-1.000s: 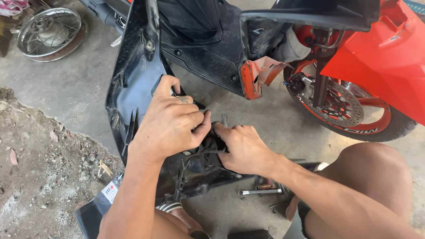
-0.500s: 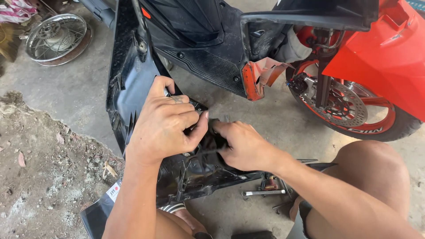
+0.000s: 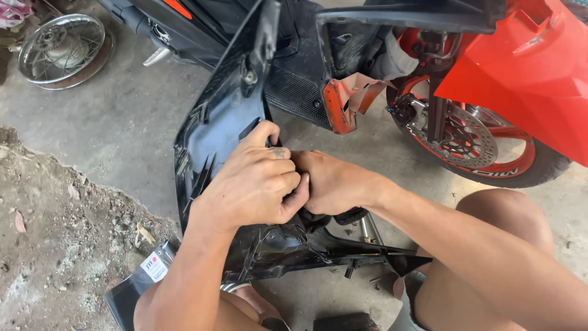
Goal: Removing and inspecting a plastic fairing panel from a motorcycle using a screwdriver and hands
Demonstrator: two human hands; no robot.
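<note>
A large black plastic scooter body panel (image 3: 220, 116) stands tilted in front of me, its lower frame (image 3: 318, 248) running to the right above the floor. My left hand (image 3: 254, 181) grips the panel's inner edge at its middle, fingers curled. Pressed against it from the right, my right hand (image 3: 331, 182) is closed on a small part of the same panel; what lies between the fingers is hidden.
A red scooter (image 3: 527, 67) stands at the right with its front wheel and brake disc (image 3: 465, 144). A bare spoked wheel (image 3: 61, 46) lies at the top left. Rough broken ground (image 3: 61, 233) fills the lower left. My bare knee (image 3: 502, 214) is at the right.
The two hands have come together until they touch at the panel's middle. The panel and hands now sit further right in view.
</note>
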